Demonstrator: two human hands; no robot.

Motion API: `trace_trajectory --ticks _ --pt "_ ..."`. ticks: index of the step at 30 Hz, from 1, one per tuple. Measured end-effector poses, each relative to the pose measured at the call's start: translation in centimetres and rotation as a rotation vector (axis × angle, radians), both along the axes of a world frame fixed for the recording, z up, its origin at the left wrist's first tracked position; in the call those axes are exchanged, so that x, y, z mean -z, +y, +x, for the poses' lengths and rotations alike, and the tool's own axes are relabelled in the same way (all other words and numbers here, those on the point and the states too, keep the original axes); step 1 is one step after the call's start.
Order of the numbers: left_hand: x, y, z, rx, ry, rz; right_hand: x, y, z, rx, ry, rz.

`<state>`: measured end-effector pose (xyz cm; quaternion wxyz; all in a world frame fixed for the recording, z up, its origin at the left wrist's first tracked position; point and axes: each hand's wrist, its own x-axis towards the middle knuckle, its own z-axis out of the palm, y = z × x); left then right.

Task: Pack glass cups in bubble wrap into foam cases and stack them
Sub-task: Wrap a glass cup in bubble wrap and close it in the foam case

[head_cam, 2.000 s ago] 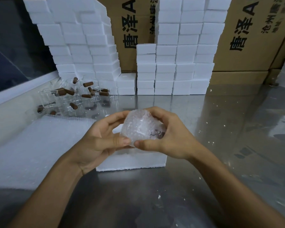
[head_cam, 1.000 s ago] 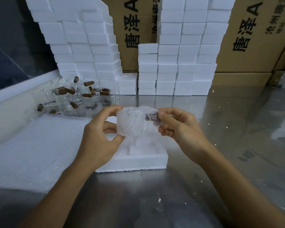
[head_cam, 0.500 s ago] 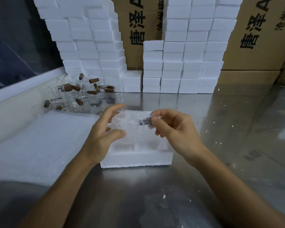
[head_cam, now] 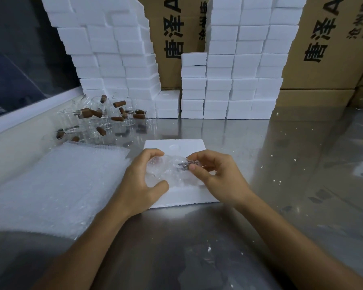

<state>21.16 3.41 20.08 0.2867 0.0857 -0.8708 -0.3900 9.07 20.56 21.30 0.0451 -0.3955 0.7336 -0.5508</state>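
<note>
Head view showed the left hand (head_cam: 142, 181) and right hand (head_cam: 215, 174) both grasping a clear bubble-wrapped glass cup (head_cam: 170, 172), curled fingers pressing it down into the open white foam case (head_cam: 176, 147) on the shiny metal table (head_cam: 281, 164). At ten o'clock from the case lay loose clear glass cups with brown cork stoppers (head_cam: 105, 118), at nine o'clock a flat pile of bubble wrap sheets (head_cam: 57, 185), and at twelve o'clock stacked white foam cases (head_cam: 228, 80) before brown cardboard boxes (head_cam: 323, 49)
</note>
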Motion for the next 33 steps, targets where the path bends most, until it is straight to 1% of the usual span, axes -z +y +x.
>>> trace_trajectory --ticks 3,7,11,15,18,20,22,24,26,27,29,31,33 --pt "0.2 0.4 -0.2 -0.023 -0.014 -0.008 0.3 0.1 -0.5 0.009 -0.021 -0.009" --pt "0.3 0.7 -0.3 -0.046 -0.036 -0.035 0.7 0.3 -1.3 0.043 0.012 0.049" --pt "0.5 0.5 -0.5 -0.097 -0.064 -0.051 1.0 0.5 -1.3 0.109 0.107 0.136" --pt "0.6 0.7 -0.7 -0.104 -0.054 0.01 1.0 0.5 -1.4 0.161 0.149 0.181" --pt "0.5 1.2 -0.9 -0.122 -0.014 0.032 0.9 0.6 -1.5 0.188 0.164 0.188" --pt "0.5 1.3 -1.0 -0.143 0.03 -0.024 0.9 0.8 -1.6 0.193 0.167 0.177" --pt "0.5 1.3 -1.0 -0.144 0.045 -0.061 0.9 0.9 -1.7 0.219 0.125 0.101" --pt "0.6 1.1 -1.0 -0.167 0.036 0.008 0.8 0.9 -2.0 0.286 0.035 -0.01" --pt "0.7 0.8 -1.3 -0.231 0.02 0.147 0.6 1.0 -2.4 0.315 -0.118 -0.101" --pt "0.8 0.6 -1.4 -0.258 0.009 0.222 0.6 1.1 -2.7 0.286 -0.205 -0.111" --pt "0.9 0.3 -1.6 -0.267 -0.026 0.359 0.7 1.1 -3.2 0.185 -0.335 -0.061" --pt "0.9 0.1 -1.7 -0.234 -0.04 0.445 1.1 1.0 -3.6 0.105 -0.359 0.005" --pt "0.8 0.0 -1.8 -0.19 -0.008 0.491 1.0 0.8 -3.6 0.061 -0.35 -0.011"
